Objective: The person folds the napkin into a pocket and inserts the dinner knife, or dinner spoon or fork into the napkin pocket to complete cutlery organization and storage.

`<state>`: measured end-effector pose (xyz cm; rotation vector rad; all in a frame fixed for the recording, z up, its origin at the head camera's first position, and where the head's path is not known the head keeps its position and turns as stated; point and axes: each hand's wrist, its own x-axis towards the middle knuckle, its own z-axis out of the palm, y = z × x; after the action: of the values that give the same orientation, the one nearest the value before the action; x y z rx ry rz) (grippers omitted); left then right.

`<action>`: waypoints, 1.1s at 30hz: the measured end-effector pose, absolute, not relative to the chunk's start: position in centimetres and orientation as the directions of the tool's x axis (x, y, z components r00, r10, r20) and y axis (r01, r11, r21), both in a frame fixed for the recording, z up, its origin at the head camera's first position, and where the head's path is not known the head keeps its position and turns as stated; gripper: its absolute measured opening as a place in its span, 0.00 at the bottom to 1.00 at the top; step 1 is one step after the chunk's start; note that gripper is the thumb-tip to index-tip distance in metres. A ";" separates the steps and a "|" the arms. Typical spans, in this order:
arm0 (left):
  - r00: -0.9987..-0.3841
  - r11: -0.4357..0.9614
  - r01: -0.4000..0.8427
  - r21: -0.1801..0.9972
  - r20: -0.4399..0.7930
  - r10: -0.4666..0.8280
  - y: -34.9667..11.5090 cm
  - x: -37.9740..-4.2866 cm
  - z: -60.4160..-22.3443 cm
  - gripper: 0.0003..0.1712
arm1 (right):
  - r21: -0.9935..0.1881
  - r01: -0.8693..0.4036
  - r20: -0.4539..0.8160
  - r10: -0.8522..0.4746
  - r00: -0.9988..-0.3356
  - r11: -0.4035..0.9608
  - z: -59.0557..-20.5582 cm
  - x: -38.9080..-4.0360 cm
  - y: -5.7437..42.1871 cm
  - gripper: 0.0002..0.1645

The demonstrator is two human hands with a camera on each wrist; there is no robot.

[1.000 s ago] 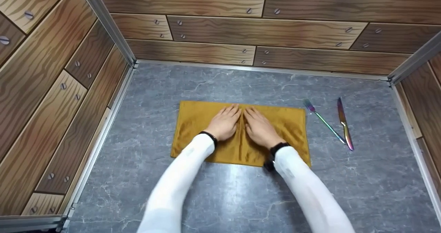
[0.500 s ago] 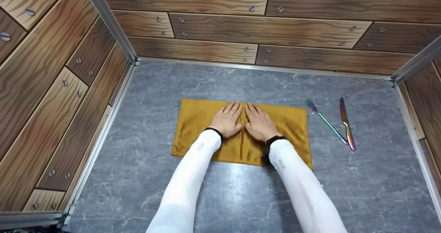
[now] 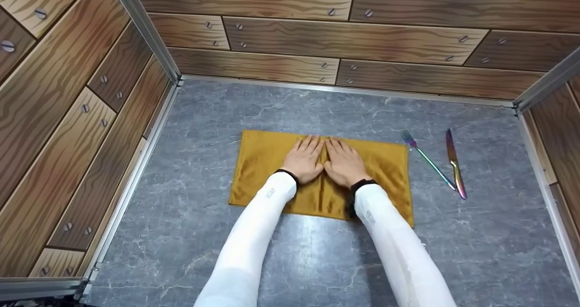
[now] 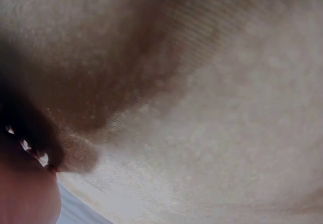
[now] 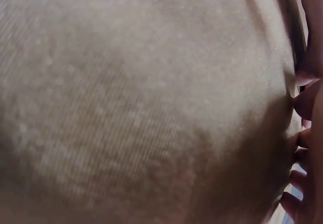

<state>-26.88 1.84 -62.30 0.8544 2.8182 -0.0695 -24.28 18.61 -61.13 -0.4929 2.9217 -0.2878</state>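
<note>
A mustard-gold cloth [image 3: 260, 162] with a velvety sheen lies flat as a wide rectangle on the grey marbled surface. My left hand [image 3: 304, 158] rests palm down on it, just left of a crease running down its middle. On the other side of that crease my right hand [image 3: 345, 162] lies flat too, fingers straight and pointing to the far edge. The two thumbs meet or nearly meet at the crease. Both wrist views are filled by the cloth up close, with fingertips [image 5: 298, 178] along the right border of the right wrist view.
Right of the cloth lie an iridescent fork [image 3: 428, 159] and a matching knife [image 3: 455, 164], their handle ends together. Wood-patterned panels [image 3: 290, 37] wall the surface at the back and both sides, with metal strips along the base.
Both hands have flattened and spread onto the cloth, and the left has slid right toward the right hand. The cloth has shifted slightly right. The fork and knife stay put.
</note>
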 end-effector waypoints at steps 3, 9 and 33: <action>-0.825 0.845 0.534 0.034 -0.195 0.530 2.1 -26.7 -62.5 0.38 | -0.216 -0.312 -0.118 -0.341 -0.933 0.925 -61.5 -24.3 18.8 0.40; -0.839 0.855 0.517 0.036 -0.175 0.515 1.7 -26.5 -62.9 0.39 | -0.209 -0.350 -0.104 -0.377 -0.920 0.913 -62.8 -24.5 19.6 0.40; -0.964 0.974 0.139 0.182 -0.198 0.175 -10.3 -28.7 -63.6 0.48 | -0.276 -0.330 -0.088 -0.365 -0.927 0.903 -63.8 -24.6 20.6 0.43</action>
<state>-28.74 -10.29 -63.62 0.2338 2.9074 0.2452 -24.56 20.63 -63.85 -0.5373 2.9298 -0.3883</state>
